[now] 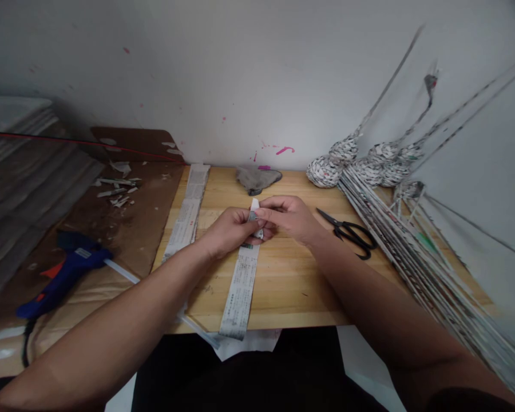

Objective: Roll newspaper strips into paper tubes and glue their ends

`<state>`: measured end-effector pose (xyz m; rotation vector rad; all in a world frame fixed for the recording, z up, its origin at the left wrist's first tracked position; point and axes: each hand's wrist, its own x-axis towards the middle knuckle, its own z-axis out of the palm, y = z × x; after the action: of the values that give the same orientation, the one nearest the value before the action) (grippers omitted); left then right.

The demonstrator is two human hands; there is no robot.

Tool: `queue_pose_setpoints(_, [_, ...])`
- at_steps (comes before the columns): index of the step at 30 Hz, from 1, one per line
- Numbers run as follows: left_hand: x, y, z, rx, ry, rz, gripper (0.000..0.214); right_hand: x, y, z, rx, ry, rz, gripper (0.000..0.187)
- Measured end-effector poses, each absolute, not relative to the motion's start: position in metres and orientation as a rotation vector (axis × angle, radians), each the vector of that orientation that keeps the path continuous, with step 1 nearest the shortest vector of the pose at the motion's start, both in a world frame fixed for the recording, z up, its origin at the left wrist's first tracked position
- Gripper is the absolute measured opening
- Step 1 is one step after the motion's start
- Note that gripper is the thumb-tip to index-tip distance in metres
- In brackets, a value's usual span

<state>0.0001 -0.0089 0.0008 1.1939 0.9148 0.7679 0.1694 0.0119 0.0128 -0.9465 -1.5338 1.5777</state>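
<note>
"What's at the back on the right?"

"Woven gourds (324, 171), round-bellied, with thin stems slanting up from their tops. Their insides are hidden, so I can't tell if they hold anything."

"And near them?"

"A long bundle of paper sticks (390, 246) runs from beside them toward the front right. The black scissors (352, 232) lie between it and the right forearm."

"Where's the strip?"

"The newspaper strip (239, 292) is mid-worktop (296, 286), its top end up in both hands, its lower end just past the front edge. The left hand (229, 230) has its fingers closed round the paper; the right hand (294, 220) pinches the top, thumb against fingers."

"Anything in the way?"

"The left forearm crosses the pale stick poking from the blue glue gun (68, 266). More strips (187, 209) lie left of the hands, and a grey cloth (255, 178) sits behind them."

"And the surroundings?"

"Brown board (143, 223) on the left, with scraps (118, 189) and a tall stack (17, 171) alongside; a pale wall (240, 74) behind, marked pink."
</note>
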Motion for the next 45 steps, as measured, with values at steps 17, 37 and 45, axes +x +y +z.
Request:
queue_pose_setpoints(17, [0.0002, -0.0065, -0.0016, 1.228, 0.897, 0.694, 0.025, 0.1717, 0.0116, 0.0159, -0.894, -1.561, 1.645, 0.029])
queue_pose_setpoints(37, [0.0004, -0.0065, -0.0011, 1.234, 0.827, 0.671, 0.024, 0.1709, 0.0114, 0.0165, -0.988, -1.531, 1.662, 0.035])
queue_pose_setpoints(45, [0.0001, -0.0058, -0.004, 1.253, 0.817, 0.643, 0.023, 0.1707, 0.0122, 0.0117, -1.022, -1.453, 1.648, 0.026])
